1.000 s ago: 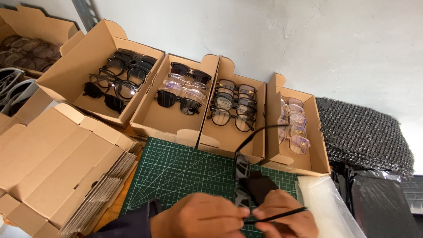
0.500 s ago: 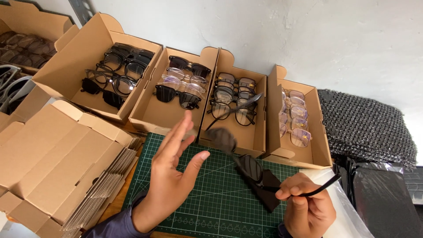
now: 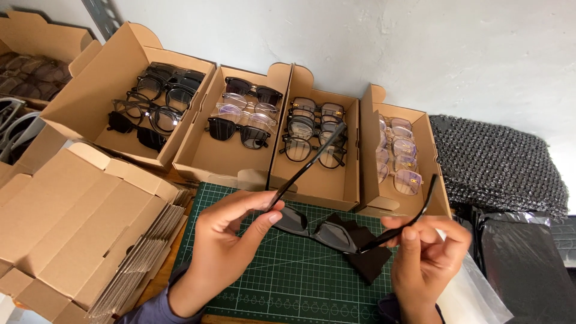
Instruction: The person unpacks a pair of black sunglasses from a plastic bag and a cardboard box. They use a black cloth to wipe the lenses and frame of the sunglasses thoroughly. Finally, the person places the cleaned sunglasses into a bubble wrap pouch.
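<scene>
Behind both hands, cardboard boxes hold glasses

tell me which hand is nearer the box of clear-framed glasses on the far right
Right. The right hand sits just below the front of the box of clear-framed glasses; the left hand is well off to its left, over the green cutting mat.

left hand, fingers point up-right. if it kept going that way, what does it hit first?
Probably the cardboard box of dark-framed glasses just beyond the left hand, which pinches one arm of the sunglasses. Depth is unclear, so it might pass above the front wall.
</scene>
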